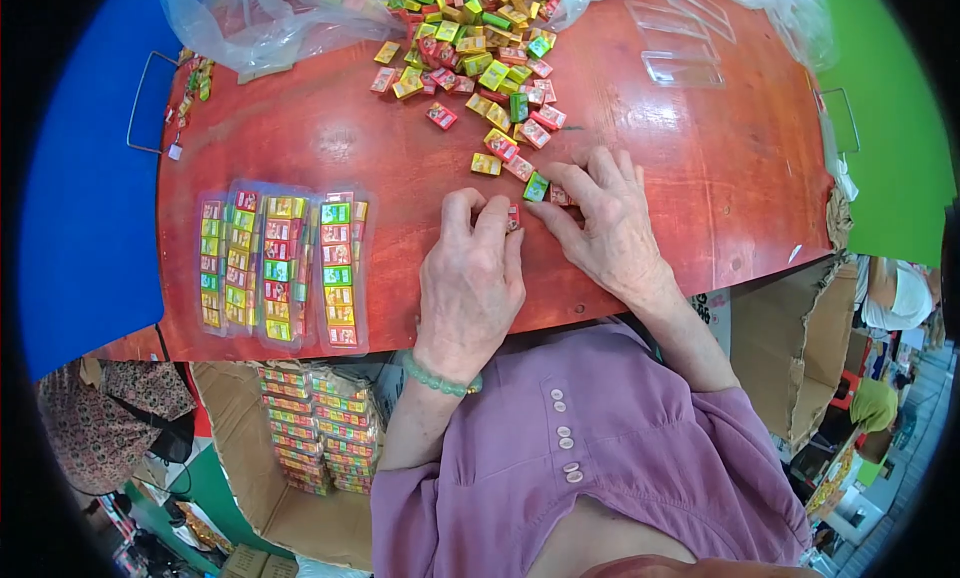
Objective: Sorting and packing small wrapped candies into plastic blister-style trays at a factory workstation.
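Note:
My left hand (468, 270), with a green bead bracelet (436, 376) on its wrist, is closed near the table's front edge. A small red box (514, 217) shows between its thumb and fingers, mostly hidden. To its right, my right hand (612, 218) curls its thumb and forefinger around a small green box (536, 187) and a small pinkish-red box (560, 195), partly covered by the fingers. Beyond both hands, a loose pile of small red, yellow and green boxes (470, 48) trails toward me. At left lie several clear plastic trays (362, 278) filled with rows of such boxes.
Clear plastic bags (270, 28) flank the pile on the red table (400, 158). Empty clear trays (680, 68) lie at the far right. Below the table edge stand a cardboard carton (235, 408) with stacked packs (320, 428) and another carton (780, 338). A person in patterned clothing (100, 418) is at left.

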The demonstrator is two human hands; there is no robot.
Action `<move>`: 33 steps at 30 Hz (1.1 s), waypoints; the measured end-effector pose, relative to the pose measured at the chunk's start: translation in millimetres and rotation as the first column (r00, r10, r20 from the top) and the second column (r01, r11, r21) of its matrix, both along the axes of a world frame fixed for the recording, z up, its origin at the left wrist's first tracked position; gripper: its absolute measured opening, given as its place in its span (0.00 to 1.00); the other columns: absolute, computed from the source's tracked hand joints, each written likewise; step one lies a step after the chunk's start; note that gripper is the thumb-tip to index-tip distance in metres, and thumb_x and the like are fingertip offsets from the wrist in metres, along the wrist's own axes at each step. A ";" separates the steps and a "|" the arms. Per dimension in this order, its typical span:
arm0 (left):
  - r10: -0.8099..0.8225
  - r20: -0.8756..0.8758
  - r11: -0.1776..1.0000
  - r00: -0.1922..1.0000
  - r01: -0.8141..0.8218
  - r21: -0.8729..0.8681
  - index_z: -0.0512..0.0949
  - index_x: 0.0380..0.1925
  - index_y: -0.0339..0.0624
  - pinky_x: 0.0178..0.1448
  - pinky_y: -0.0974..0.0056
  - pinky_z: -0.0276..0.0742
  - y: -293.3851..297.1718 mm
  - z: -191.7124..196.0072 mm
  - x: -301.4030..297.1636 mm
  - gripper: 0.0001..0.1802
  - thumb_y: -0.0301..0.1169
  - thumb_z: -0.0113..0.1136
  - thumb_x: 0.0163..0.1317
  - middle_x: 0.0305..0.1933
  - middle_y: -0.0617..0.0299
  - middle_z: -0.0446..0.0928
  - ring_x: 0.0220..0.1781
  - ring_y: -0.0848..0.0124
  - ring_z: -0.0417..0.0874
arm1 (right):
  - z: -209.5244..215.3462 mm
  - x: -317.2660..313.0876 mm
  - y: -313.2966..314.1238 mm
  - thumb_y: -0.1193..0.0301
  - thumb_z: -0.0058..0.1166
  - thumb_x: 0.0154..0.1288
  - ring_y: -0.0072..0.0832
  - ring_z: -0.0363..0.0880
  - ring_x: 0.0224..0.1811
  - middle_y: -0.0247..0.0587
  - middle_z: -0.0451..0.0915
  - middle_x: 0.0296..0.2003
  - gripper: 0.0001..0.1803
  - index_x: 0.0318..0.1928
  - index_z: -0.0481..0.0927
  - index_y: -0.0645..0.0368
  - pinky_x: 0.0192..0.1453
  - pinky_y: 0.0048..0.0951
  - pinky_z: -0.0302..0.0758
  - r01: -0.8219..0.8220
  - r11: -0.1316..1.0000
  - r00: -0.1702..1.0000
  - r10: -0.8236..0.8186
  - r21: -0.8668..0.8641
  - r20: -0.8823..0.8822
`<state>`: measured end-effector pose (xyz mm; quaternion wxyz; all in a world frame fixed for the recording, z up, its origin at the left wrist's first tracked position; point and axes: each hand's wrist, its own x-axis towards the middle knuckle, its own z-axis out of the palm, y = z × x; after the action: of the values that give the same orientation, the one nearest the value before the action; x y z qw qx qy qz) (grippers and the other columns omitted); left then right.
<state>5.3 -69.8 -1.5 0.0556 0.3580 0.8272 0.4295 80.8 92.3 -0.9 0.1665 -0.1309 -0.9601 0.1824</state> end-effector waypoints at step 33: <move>-0.218 -0.046 0.965 0.975 0.208 -0.157 0.82 0.57 0.42 0.35 0.57 0.81 9.3 6.9 -7.4 0.26 0.28 0.76 0.56 0.47 0.55 0.75 0.34 0.61 0.84 | 22.6 43.9 62.0 0.68 0.78 0.51 0.43 0.77 0.59 0.45 0.78 0.56 0.40 0.66 0.78 0.60 0.62 0.40 0.77 -0.184 0.905 0.962 0.246 -0.383 0.119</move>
<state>-2.2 -60.4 5.4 0.1025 0.4529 0.8155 0.3455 124.7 154.3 21.7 0.0382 -0.0673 -0.9278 0.3650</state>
